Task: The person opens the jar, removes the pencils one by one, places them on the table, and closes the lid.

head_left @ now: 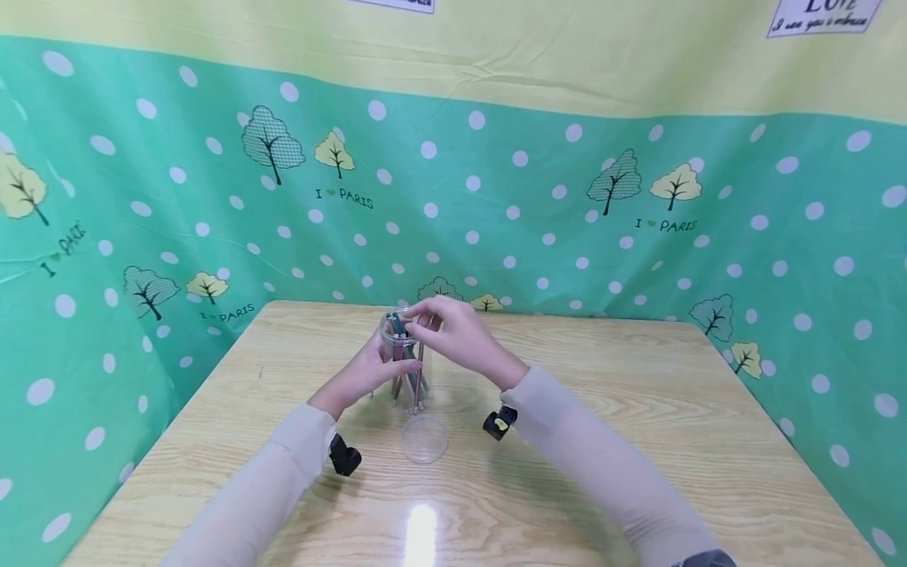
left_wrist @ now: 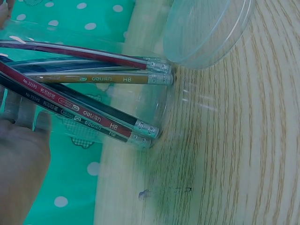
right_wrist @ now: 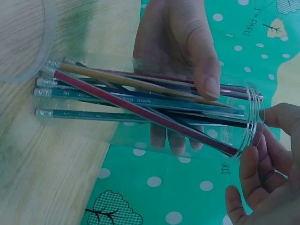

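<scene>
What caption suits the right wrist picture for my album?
Left grip around a clear jar of colourful pencils, right grip at its rim.

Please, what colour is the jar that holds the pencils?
The jar is transparent and colourless; the right wrist view shows it best.

I hold a clear jar (right_wrist: 253,96) in my left hand (right_wrist: 183,47). My thumb is on its near side, and some fingers show through the plastic on the far side. Pencils are inside: a yellow one (right_wrist: 131,83), some blue-green ones (right_wrist: 140,101) and a red one (right_wrist: 126,105) slanting across. My right hand (right_wrist: 272,187) is at the open top, fingers bent by the rim. A clear lid (right_wrist: 50,37) lies nearer on the wooden table (right_wrist: 70,145). Far back hangs green cloth (right_wrist: 140,173) with white dots and trees.
</scene>
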A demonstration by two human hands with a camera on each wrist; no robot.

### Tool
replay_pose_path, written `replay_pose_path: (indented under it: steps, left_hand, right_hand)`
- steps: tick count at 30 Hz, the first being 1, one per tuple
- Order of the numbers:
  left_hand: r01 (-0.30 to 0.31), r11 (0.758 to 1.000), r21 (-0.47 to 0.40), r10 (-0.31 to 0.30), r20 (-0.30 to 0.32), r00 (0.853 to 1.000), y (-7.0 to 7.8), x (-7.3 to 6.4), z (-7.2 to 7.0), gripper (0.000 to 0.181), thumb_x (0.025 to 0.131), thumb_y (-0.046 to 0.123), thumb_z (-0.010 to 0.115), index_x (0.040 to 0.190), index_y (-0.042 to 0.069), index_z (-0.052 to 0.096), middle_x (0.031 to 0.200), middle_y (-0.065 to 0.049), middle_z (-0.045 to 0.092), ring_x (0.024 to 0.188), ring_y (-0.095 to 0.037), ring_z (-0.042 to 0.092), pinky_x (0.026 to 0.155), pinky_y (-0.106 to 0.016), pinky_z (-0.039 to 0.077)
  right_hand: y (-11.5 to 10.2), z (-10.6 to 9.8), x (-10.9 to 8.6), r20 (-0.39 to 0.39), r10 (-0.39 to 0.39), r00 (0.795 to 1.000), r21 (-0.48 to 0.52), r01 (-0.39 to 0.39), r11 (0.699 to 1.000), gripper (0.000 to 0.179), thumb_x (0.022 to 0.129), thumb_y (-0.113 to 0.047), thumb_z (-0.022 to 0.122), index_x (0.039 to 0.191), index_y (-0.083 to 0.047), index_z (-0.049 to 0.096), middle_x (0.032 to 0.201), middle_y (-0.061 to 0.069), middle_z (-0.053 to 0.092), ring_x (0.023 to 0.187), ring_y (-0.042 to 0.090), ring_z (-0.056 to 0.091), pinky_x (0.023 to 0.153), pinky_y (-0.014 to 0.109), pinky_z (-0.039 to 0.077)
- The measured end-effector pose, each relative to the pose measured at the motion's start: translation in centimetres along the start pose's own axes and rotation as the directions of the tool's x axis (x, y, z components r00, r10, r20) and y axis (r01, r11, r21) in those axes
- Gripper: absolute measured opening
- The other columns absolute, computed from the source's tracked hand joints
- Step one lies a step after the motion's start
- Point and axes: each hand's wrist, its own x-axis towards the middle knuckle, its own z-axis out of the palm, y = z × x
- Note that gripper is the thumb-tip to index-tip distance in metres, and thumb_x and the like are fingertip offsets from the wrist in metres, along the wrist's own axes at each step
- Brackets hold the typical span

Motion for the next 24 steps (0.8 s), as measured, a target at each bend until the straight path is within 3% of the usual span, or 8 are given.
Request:
replay_pose_path:
  steps: [6, 12, 24]
  left_hand:
    - [0.003, 1.000, 0.001, -0.003, 0.001, 1.000, 0.0, 0.0, -0.1, 0.086, 0.097, 0.014, 0.069, 0.158, 0.041, 0.015, 0.155, 0.005, 0.041, 0.143, -0.019, 0.034, 0.115, -0.053, 0.027]
    - [-0.001, 1.000, -0.003, 0.001, 0.011, 1.000, 0.1, 0.1, 0.0, 0.084, 0.097, 0.015, 0.069, 0.157, 0.043, 0.017, 0.156, 0.007, 0.040, 0.143, -0.018, 0.033, 0.116, -0.052, 0.026]
    - [-0.008, 1.000, -0.001, 0.008, 0.010, 1.000, -0.1, 0.0, -0.1, 0.082, 0.095, 0.019, 0.072, 0.156, 0.039, 0.021, 0.155, 0.007, 0.041, 0.144, -0.017, 0.033, 0.117, -0.054, 0.022]
  right_hand:
    - [-0.2, -0.5, 0.8, 0.058, 0.045, 0.997, -0.056, -0.041, 0.998, 0.017, 0.093, -0.019, 0.073, 0.108, -0.011, 0.076, 0.086, -0.004, 0.062, 0.078, 0.016, 0.058, 0.064, 0.024, 0.050]
    - [-1.0, -1.3, 1.3, 0.142, 0.133, 0.981, -0.091, -0.121, 0.988, 0.023, 0.093, -0.023, 0.074, 0.111, -0.010, 0.076, 0.085, -0.003, 0.064, 0.077, 0.015, 0.059, 0.057, 0.023, 0.046]
    - [-1.6, -1.4, 1.6, 0.158, 0.203, 0.966, -0.084, -0.192, 0.978, 0.015, 0.092, -0.022, 0.074, 0.103, -0.012, 0.078, 0.083, -0.005, 0.068, 0.068, 0.011, 0.057, 0.055, 0.023, 0.046]
